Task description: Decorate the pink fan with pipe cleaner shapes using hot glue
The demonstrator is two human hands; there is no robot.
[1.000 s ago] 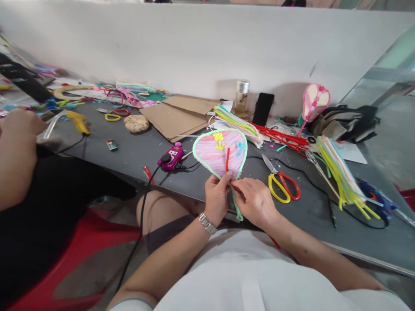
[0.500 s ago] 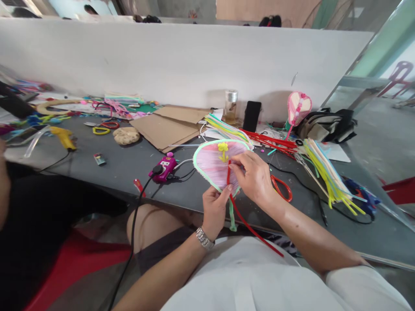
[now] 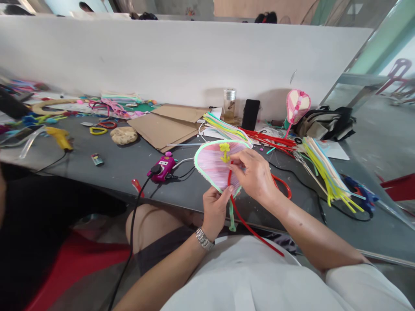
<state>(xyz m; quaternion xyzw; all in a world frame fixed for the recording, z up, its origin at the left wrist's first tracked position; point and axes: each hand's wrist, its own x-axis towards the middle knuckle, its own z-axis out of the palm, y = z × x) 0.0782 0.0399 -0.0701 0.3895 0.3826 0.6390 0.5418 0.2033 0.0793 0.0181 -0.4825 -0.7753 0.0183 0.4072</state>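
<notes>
A pink heart-like fan [image 3: 209,162] with a mint-green fuzzy rim and a green handle [image 3: 232,218] is held up over the table's front edge. On its face sits a yellow pipe-cleaner flower [image 3: 224,152]. My left hand [image 3: 215,207] grips the fan's lower tip, its thumb pressing a red pipe cleaner [image 3: 248,229] against it. The upper end of that red pipe cleaner is pinched between thumb and finger of my right hand [image 3: 254,172], just below the flower. Its free end hangs down over my shirt. My right hand hides the fan's right side.
Bundles of red pipe cleaners [image 3: 270,141] and yellow-white pipe cleaners [image 3: 320,177] lie to the right, near orange-handled scissors [image 3: 285,185]. A magenta power strip [image 3: 163,168], cardboard [image 3: 165,127], a jar [image 3: 229,106] and a phone [image 3: 251,114] are on the table. Another person sits at left.
Both hands keep their grip on the fan and the red pipe cleaner, with hardly any movement. The camera view has shifted slightly.
</notes>
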